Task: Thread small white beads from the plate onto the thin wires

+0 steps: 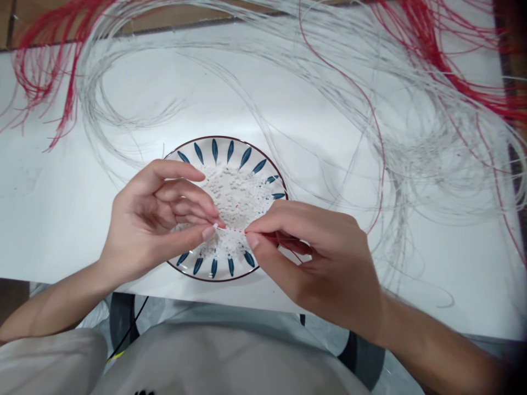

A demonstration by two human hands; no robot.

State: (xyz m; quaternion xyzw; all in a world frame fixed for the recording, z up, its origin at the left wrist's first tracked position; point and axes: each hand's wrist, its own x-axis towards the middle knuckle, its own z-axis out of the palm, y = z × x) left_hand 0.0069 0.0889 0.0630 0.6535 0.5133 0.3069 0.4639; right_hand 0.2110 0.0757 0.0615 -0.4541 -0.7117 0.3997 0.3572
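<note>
Together, two hands (pixel 150 225) (pixel 317 258) pinch one red-white strand (pixel 233 231) above one plate (pixel 214 137).

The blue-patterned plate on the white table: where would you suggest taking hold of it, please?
Probably the plate's far rim, coming from the far side: no hand covers it, while the left hand and right hand cover the near half and white granules fill the middle.

No readable words, labels or numbers; only a dark print (pixel 144 393) on the shirt (pixel 214 362), cut off, illegible.
</note>
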